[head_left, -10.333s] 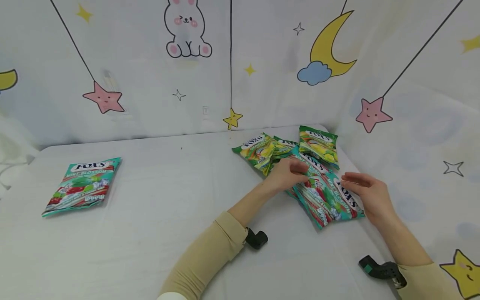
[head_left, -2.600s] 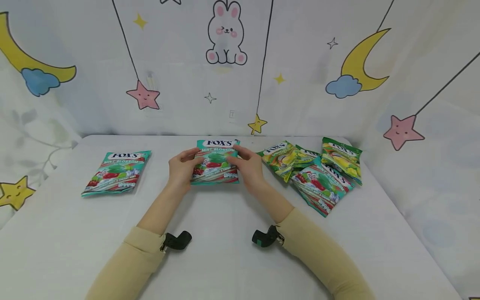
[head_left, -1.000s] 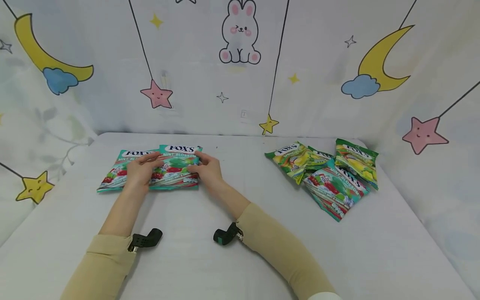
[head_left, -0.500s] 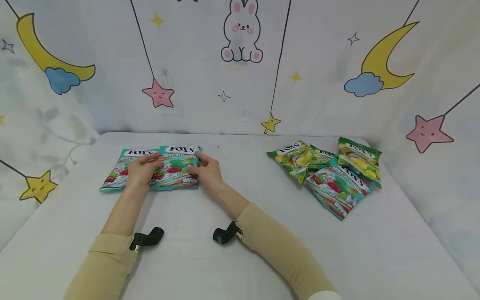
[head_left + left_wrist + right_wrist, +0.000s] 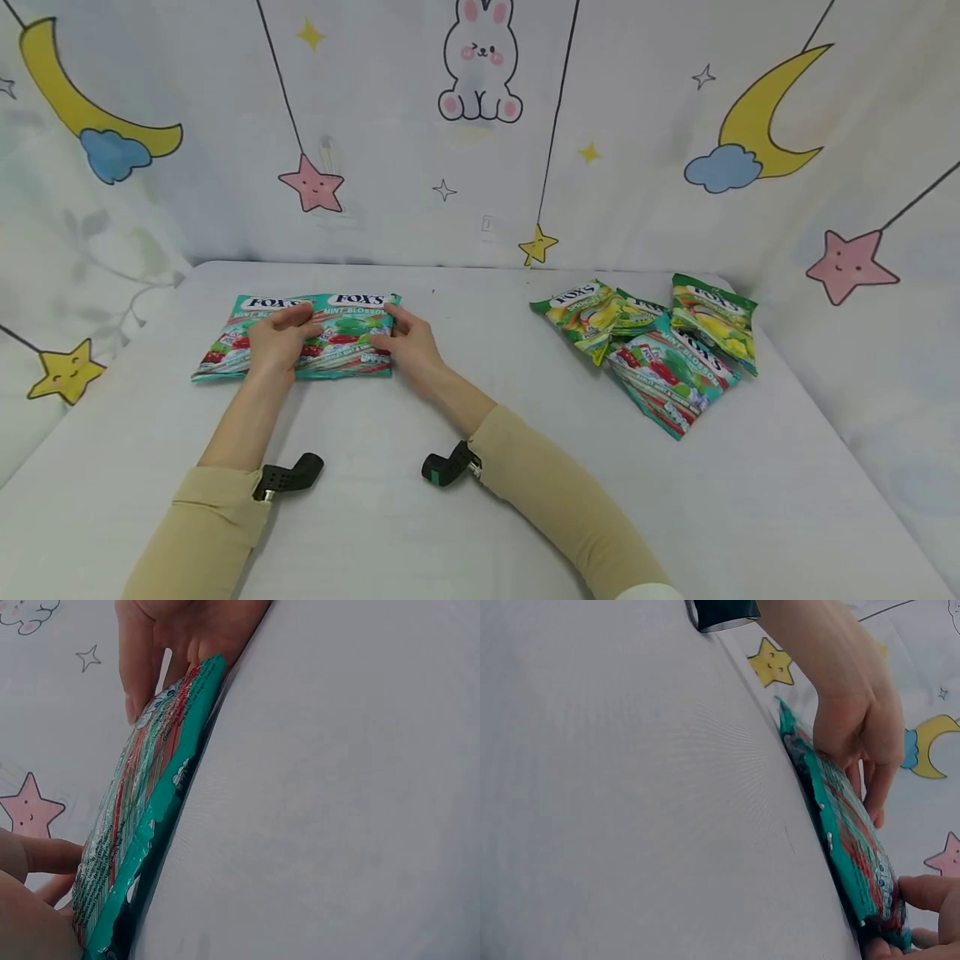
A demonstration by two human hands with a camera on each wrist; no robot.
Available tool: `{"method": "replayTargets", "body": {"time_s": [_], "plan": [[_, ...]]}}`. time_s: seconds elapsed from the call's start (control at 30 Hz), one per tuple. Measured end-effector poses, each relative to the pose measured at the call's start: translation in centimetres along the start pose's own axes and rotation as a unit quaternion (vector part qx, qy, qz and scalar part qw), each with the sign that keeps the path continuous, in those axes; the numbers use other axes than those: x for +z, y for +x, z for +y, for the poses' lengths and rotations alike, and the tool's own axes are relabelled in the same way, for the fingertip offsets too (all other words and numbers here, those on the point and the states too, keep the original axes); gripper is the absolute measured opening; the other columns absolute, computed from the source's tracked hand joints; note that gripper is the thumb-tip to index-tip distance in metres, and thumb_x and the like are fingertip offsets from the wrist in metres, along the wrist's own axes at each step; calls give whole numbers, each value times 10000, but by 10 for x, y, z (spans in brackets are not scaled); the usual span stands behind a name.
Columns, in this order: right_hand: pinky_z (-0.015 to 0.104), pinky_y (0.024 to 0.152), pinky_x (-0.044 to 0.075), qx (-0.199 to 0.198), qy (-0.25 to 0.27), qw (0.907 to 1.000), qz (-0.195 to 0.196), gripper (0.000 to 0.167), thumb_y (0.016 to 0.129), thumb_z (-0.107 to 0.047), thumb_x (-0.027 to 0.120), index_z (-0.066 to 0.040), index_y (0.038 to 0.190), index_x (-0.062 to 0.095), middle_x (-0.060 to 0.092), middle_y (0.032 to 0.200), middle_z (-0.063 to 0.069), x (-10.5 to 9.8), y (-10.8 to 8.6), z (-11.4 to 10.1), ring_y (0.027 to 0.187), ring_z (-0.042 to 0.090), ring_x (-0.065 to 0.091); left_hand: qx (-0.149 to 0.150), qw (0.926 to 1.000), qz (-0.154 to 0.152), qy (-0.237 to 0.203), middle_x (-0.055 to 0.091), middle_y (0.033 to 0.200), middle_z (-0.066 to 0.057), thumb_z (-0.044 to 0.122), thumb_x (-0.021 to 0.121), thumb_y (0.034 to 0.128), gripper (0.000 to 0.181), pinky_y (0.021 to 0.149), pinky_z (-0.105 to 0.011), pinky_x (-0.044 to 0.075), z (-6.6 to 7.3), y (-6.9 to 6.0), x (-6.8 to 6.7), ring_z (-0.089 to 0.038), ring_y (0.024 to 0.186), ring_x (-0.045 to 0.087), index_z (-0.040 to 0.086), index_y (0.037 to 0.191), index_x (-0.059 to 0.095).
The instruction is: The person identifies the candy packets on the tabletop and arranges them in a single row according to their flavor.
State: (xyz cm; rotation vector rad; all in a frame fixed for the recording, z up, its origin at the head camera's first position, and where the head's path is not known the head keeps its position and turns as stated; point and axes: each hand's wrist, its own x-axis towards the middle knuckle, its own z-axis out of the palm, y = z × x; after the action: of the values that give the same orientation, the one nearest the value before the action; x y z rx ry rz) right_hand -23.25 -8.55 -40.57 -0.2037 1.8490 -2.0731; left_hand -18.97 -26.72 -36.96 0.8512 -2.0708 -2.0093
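Observation:
A teal FOX'S Mint Blossom candy bag (image 5: 348, 340) lies between both hands on the white table, left of centre. My left hand (image 5: 274, 343) holds its left edge, partly covering a second teal candy bag (image 5: 227, 343) beside it, whose right part is hidden. The right hand (image 5: 414, 346) pinches the right edge; in the right wrist view the thumb is above the candy bag (image 5: 855, 847) and fingertips show under it. The left wrist view has the candy bag (image 5: 142, 802) lying low on the table, with the left hand (image 5: 30, 900) at its near end.
At the right of the white table (image 5: 480, 500) lies a loose pile: another teal candy bag (image 5: 675, 375) and several green-yellow candy bags (image 5: 585, 317), overlapping. A white curtain (image 5: 390, 150) with cartoon prints rises behind the table.
Both hands left the right-hand pile and carried a teal candy bag leftward, setting it down against the teal bag on the left. Over the last second hands and bag barely moved.

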Motion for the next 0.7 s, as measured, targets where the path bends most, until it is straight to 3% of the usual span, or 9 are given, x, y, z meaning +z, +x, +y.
{"method": "replayTargets", "body": {"time_s": [0.2,0.4,0.7], "plan": [[321,1048,475,-22,27,10000,-18,652,909,-18,698,-130,1503,454,525,1478,100,0,-1,0,1289,187,564,-3,9990,17,-453,503,1502,-107,-21,628,943,533,1091,-255,409,-1,1,-1,-165,1380,487,80,1453,510],[325,1063,460,-74,30,9999,78,649,904,-11,702,-101,1498,455,510,1493,106,2,-4,-3,1334,192,529,-78,9985,49,-535,509,1498,-106,-35,638,932,543,1067,-236,426,-1,3,-1,-157,1362,507,79,1448,515],[310,1070,450,-206,-377,9979,482,617,877,-43,748,-118,1448,528,536,1471,106,2,-6,-1,1362,194,503,-124,9981,59,-604,512,1496,-102,-48,635,928,543,1063,-240,424,1,2,0,-157,1357,512,81,1443,520]]}}
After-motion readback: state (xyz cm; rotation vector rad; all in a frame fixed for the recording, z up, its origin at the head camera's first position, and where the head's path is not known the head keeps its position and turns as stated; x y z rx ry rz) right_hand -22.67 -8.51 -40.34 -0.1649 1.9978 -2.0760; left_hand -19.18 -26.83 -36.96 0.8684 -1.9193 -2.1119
